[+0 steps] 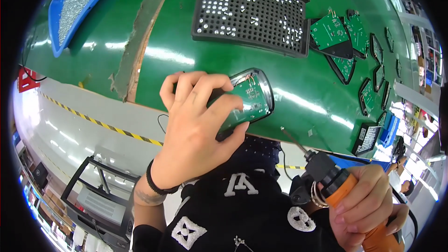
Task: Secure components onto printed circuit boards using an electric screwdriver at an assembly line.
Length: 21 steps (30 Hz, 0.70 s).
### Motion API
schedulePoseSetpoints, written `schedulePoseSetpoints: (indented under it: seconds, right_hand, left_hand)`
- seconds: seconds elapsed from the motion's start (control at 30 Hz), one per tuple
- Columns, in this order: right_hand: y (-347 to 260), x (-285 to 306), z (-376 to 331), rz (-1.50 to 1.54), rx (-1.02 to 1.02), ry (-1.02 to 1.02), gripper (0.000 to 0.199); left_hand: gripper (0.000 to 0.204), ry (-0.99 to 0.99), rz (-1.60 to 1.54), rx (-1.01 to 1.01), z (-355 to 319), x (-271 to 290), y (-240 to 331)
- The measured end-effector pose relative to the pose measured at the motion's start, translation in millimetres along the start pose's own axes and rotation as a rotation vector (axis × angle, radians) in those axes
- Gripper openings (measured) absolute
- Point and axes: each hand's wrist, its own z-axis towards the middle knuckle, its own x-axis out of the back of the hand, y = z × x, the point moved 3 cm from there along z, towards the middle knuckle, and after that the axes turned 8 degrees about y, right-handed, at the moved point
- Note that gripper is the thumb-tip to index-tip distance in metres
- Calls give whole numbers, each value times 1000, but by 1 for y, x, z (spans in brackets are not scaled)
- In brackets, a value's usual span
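Left hand (196,126): centre of frame, fingers curled over and gripping a housing (247,95). Black band on the wrist.

Housing: centre, at the near edge of the green table (298,84). Rounded dark shell with a glossy rim, open side up; a green circuit board (249,100) sits inside, with thin wires at its upper end.

Right hand (366,200): lower right, closed around a screwdriver (336,179). Orange smooth grip, black collar, metal rings, thin steel bit angled up-left, its tip just right of the housing and apart from it. A black cable runs off behind it.

Table: glossy green surface with bright reflections; a worn grey strip (140,28) runs down it at upper left.

Tray (252,11): top centre, black, flat, perforated grid, many holes holding small shiny screws.

Bin (77,4): upper left, blue plastic, shallow, heaped with small silver screws.

Boards (343,35): upper right, green wedge-shaped circuit boards on black shells; more shells curve down the right rim.

Floor, left: pale, glossy, with yellow-black striped tape (93,121). A black frame (102,191) stands at lower left.
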Motion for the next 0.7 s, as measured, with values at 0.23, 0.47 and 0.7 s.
schedulePoseSetpoints:
  seconds: [0.23, 0.47, 0.7]
  right_hand:
    - [2, 5, -3, 37, 188, 51, 38]
    - [-1, -4, -11, -34, 199, 87, 38]
    - [20, -6, -2, -77, 161, 63, 39]
  left_hand:
    - [28, 14, 6, 9, 2, 0, 1]
    - [27, 27, -6, -2, 0, 0, 0]
    - [27, -10, -33, 48, 5, 3, 0]
